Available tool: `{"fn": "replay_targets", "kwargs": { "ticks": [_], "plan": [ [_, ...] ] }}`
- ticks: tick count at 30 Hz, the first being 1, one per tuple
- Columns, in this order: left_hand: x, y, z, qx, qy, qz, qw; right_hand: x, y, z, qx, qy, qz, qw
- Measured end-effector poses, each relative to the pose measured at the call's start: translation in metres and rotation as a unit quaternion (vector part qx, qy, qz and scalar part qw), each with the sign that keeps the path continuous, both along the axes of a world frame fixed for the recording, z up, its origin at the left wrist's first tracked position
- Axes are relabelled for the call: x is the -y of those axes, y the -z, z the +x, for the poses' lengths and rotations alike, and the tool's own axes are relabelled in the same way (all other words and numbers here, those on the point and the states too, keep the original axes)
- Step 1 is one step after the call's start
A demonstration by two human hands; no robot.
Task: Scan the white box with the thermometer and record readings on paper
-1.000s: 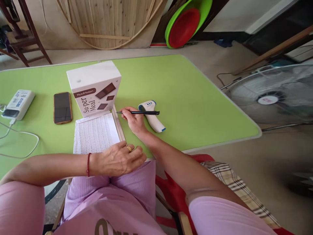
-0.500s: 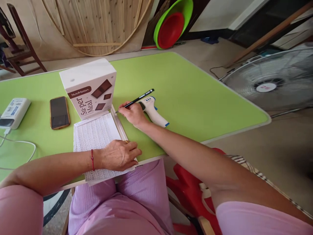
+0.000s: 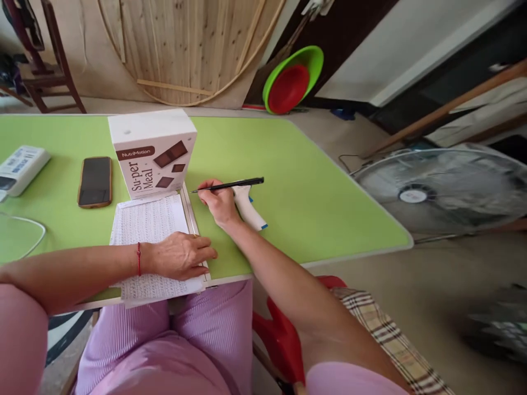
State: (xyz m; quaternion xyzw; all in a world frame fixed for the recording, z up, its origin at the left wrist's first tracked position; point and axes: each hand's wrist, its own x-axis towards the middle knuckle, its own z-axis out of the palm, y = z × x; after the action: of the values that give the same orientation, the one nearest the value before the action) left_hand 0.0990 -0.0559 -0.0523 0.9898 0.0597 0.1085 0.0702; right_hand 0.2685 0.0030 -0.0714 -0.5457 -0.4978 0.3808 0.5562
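My left hand (image 3: 181,255) lies flat across the lower part of a sheet (image 3: 151,219) covered in small handwriting, its fingers stretched past the sheet's right edge. Up by the sheet's top right corner, my right hand (image 3: 220,204) is closed around a black pen (image 3: 241,184). The pen is held nearly level, its tip pointing left near a pale strip along the paper's edge. Directly behind the sheet stands a white NutriMotion box (image 3: 154,156). A white gun-shaped thermometer (image 3: 249,209) rests just right of my right hand, which partly hides it.
A phone (image 3: 95,182) lies left of the box on the green table (image 3: 288,181). Farther left is a white power strip (image 3: 24,167) with a cable. A large fan (image 3: 415,195) stands beyond the table's right corner, and a red chair (image 3: 284,340) is beside me at right.
The whole view has shifted and tilted. My right hand has drawn slightly right of the paper's corner, and the pen now lies flatter. My left hand stays on the sheet.
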Motion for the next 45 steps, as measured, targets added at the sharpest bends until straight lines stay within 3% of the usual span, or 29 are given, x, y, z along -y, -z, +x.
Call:
{"fn": "replay_targets", "kwargs": {
  "ticks": [5,10,17,21,31,38,45],
  "plan": [
    [0.004,0.0,0.004,0.003,0.001,0.043,0.999,0.014,0.001,0.001,-0.009,-0.032,0.01,0.999],
    [0.016,-0.014,0.001,-0.004,-0.041,0.131,0.991,0.023,-0.005,-0.012,-0.015,-0.044,0.004,0.999],
    [0.017,-0.033,0.0,-0.071,-0.22,0.199,0.952,0.027,-0.008,-0.007,0.046,-0.056,-0.016,0.997],
    [0.02,-0.033,0.002,-0.109,-0.254,0.192,0.942,0.029,-0.007,-0.002,0.065,-0.05,-0.005,0.997],
    [0.023,-0.051,0.003,-0.232,-0.277,0.119,0.925,0.016,-0.009,-0.012,0.085,-0.054,-0.005,0.995],
    [0.019,-0.054,0.005,-0.263,-0.257,0.138,0.92,0.018,-0.006,-0.014,0.132,-0.037,0.077,0.988],
    [0.021,-0.053,0.005,-0.256,-0.255,0.15,0.92,0.022,-0.004,-0.01,0.153,-0.044,0.075,0.984]
  ]
}}
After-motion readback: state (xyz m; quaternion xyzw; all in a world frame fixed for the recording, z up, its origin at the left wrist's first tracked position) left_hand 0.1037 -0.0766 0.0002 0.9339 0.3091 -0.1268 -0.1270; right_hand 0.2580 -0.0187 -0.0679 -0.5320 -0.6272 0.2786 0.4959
